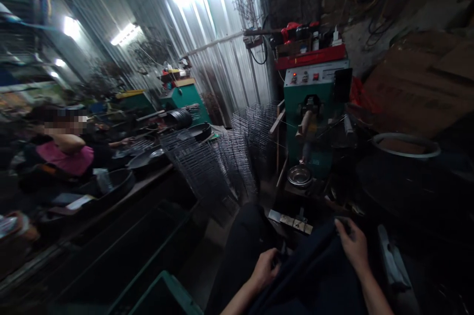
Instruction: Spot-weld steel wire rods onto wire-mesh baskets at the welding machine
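Observation:
Dark blue cloth (314, 270) is stretched across my lap between both hands; whether it is an apron or a garment I cannot tell. My left hand (265, 268) is closed on its left edge, with curled fingers. On the other side, my right hand (351, 243) pinches the cloth's upper right edge between thumb and fingers. Beyond my knees stands a green machine (307, 102) with a control panel and a lit red lamp. A small steel bowl (299, 176) sits low in front of it.
Stacked wire racks (237, 157) stand ahead, left of the machine. A green crate (166, 295) is at lower left. Along the left bench, a person in pink (68, 157) sits among black pans (118, 184). A round drum (405, 144) and cardboard (418, 83) are at right.

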Available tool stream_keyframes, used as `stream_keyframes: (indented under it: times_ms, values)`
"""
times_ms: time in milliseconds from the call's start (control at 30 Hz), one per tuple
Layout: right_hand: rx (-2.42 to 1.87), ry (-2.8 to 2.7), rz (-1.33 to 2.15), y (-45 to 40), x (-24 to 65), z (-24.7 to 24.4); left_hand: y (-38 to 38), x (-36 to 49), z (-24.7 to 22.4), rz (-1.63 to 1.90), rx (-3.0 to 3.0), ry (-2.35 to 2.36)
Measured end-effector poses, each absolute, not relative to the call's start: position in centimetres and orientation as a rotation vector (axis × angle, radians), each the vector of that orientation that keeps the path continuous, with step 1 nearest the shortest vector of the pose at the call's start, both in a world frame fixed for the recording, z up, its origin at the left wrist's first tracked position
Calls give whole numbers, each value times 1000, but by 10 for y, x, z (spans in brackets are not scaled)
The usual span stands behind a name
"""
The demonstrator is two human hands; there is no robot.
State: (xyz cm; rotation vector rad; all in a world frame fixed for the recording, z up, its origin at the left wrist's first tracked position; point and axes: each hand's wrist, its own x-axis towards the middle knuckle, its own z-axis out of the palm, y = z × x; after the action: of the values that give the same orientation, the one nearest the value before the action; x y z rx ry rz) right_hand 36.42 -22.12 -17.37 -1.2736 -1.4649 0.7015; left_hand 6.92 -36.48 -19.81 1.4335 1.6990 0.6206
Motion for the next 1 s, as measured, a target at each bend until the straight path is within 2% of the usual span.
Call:
stream_keyframes:
  times_ms: [267, 733, 1000]
  values:
    - [-1336, -1530, 645, -207, 347, -181, -359, 56, -202, 669, 1511, 1691]
    - [-1346, -1741, 577, -196, 320, -171, -363, 52, -198, 828, 1300, 1525]
    - [-1448, -1812, 486, -203, 327, -172, -339, 56, -205, 782, 1243, 1484]
